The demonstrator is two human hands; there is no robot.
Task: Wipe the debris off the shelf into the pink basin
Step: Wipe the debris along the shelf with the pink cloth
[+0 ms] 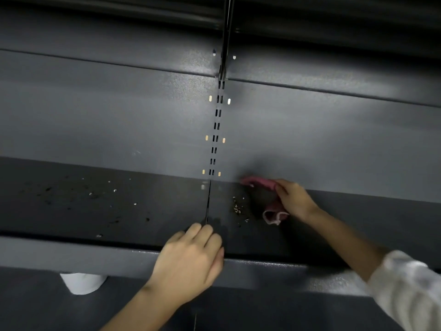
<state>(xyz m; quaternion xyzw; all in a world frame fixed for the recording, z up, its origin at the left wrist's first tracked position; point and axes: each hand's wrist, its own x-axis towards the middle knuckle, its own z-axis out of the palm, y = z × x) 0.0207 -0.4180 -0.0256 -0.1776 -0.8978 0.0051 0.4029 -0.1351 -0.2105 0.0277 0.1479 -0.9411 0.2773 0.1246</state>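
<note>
A dark grey metal shelf (143,211) runs across the view. My right hand (294,199) is shut on a pink cloth (274,215) pressed to the shelf near its back wall. Just left of the cloth lies a small heap of brown and white debris (237,208). More crumbs and dark specks (90,194) are scattered over the left half of the shelf. My left hand (191,261) rests on the shelf's front lip (71,253), fingers curled over the edge, with nothing in it that I can see. The pink basin is not in view.
A slotted upright (216,130) runs down the grey back panel, and a seam (207,206) divides the shelf below it. A white object (82,283) shows below the front lip at the left. An upper shelf (119,10) overhangs at the top.
</note>
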